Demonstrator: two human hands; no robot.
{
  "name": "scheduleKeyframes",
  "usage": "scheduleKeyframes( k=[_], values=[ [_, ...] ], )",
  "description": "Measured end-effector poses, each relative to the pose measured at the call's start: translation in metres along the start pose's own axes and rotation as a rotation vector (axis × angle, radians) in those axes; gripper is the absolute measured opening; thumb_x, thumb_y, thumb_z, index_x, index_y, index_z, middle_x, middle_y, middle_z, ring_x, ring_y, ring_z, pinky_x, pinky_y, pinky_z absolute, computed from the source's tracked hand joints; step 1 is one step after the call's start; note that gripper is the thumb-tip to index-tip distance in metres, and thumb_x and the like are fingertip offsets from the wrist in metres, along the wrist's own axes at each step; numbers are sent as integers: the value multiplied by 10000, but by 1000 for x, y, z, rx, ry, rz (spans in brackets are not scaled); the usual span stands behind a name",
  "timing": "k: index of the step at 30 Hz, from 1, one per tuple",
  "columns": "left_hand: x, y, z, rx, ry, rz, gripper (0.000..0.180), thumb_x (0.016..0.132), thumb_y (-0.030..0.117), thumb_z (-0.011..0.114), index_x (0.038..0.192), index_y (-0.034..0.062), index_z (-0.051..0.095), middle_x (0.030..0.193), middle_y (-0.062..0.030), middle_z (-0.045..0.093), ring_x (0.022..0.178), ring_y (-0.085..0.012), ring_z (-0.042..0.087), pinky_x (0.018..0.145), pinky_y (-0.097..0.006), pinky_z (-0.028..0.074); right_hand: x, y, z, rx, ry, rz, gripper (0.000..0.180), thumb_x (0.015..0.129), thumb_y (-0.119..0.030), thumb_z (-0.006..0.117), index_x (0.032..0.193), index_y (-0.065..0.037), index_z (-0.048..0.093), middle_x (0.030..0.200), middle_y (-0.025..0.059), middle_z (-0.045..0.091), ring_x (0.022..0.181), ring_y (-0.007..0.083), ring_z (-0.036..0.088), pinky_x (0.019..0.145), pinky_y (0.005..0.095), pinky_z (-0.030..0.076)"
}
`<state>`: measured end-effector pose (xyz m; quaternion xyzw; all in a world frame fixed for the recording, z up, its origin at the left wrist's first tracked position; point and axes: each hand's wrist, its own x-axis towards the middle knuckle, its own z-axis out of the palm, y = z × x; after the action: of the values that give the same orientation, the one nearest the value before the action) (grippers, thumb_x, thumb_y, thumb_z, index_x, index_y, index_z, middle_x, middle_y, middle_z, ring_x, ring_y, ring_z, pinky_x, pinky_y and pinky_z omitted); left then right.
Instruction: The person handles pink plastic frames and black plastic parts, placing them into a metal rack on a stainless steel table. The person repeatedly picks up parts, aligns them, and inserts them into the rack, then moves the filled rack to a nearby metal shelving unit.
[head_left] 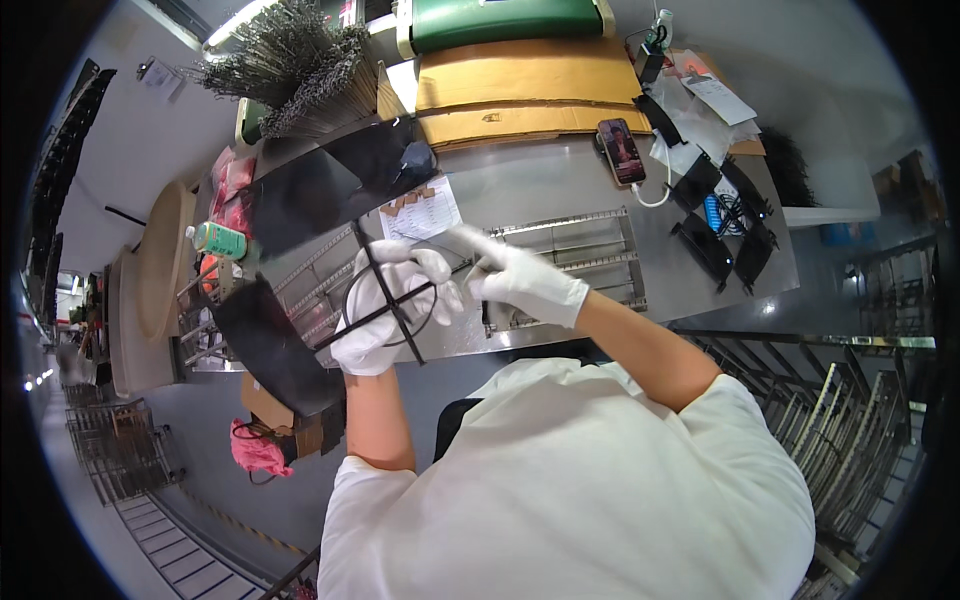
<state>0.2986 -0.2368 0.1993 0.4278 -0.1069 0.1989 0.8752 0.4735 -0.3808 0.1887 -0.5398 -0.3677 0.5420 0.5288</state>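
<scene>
My left hand (362, 345), in a white glove, is closed around a thin black cross-shaped frame with a ring (393, 303), held above the front part of the metal table (530, 180). My right hand (535, 285), also gloved in white, is just to the right of the frame. Its forefinger stretches out to the left and its fingertips are blurred; I see nothing in it. Under both hands lie slotted metal racks (588, 222). Beyond them is a printed sheet (435, 208) with small brown pieces on it. A curved black panel (262, 335) is left of my left hand.
A phone (622, 152) with a white cable stands at the back right, near several black plates (704, 250). A green-labelled bottle (220, 240) is at the left. Cardboard (530, 80) and bundled thin metal rods (310, 85) lie at the back. Metal racks (820, 430) stand at lower right.
</scene>
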Motion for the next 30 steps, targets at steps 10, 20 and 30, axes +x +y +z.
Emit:
scheduleKeyframes(
  k=[10,20,30],
  values=[
    [-22,13,-8,135,305,16,837,834,420,755,1460,11,379,1167,-222,576,829,-275,633,663,-329,497,16,173,-82,104,343,218,565,1012,-603,478,1297,-124,567,771,61,680,623,162,613,650,320,508],
    [-17,2,-9,180,280,-73,848,826,396,789,1466,26,372,1181,-215,570,908,-305,656,683,-303,533,27,158,-60,87,223,529,621,1002,-570,554,1415,-112,477,772,82,673,567,129,625,528,280,582],
    [-10,-5,-16,145,230,-99,815,864,359,758,1482,23,347,1226,-238,560,980,-355,670,752,-340,584,28,162,-55,-734,302,451,959,1002,-670,451,1620,4,163,895,216,730,755,300,726,720,453,581]
  ],
)
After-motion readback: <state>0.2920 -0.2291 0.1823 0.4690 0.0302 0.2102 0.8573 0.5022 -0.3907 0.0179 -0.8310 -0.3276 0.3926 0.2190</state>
